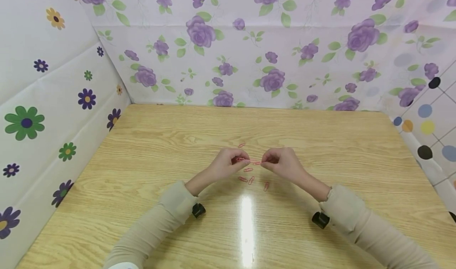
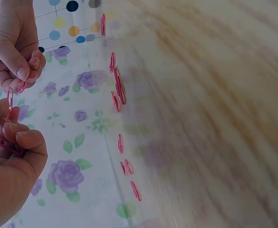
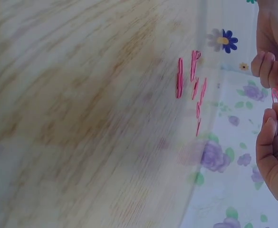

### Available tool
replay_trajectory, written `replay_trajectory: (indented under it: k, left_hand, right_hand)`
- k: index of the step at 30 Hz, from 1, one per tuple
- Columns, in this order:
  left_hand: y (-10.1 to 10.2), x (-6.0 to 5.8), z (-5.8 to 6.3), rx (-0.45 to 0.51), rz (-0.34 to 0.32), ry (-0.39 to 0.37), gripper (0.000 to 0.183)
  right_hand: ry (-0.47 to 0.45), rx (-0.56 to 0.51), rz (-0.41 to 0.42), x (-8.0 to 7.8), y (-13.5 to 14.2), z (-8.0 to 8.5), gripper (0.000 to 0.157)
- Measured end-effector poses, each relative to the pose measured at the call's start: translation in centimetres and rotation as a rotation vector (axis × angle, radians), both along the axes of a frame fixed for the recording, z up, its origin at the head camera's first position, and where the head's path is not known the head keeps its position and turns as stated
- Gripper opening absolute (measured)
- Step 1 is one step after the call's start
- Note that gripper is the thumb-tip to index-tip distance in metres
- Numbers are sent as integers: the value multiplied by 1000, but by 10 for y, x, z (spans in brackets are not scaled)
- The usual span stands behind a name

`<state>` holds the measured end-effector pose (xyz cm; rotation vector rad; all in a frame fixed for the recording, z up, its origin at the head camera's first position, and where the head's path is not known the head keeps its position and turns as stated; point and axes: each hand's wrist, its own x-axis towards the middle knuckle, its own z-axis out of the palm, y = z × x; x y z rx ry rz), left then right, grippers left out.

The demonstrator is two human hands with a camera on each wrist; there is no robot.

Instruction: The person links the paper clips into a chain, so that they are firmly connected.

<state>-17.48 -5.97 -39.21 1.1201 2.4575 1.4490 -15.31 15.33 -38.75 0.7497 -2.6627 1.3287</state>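
Observation:
My left hand (image 1: 228, 164) and right hand (image 1: 285, 166) face each other over the middle of the table, a small gap between their fingertips. A pink paper clip (image 2: 10, 97) stands up from the pinched left thumb and finger. More pink wire, a paper clip (image 2: 8, 145), shows within the curled left fingers. The right thumb and fingers pinch another paper clip (image 2: 22, 86), its end right at the left one. In the right wrist view the clip ends (image 3: 275, 95) overlap between both hands; fingers hide the rest.
Several loose pink paper clips lie on the wooden table (image 1: 160, 142) around the hands, one paper clip (image 1: 242, 145) beyond them and others nearer, such as a clip (image 1: 266, 186) at the near right. Flower-patterned cloth (image 1: 228, 63) stands along the back and left sides.

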Motion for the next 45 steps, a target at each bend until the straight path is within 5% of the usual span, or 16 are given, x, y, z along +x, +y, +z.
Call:
replay_trajectory:
  k: [17,24,45]
  left_hand:
    - [4,-1,-7,-30,-7,49,7]
    - [2,0,-8,-19,-3,36,8]
    - [-2,2,-6,-6,-12,71,12]
  right_hand:
    - [77,-96,51,3,-2,-2,7]
    - [44,-20,-3,3,-2,-1,5]
    - [97,-65,-18,7,0,-1,8]
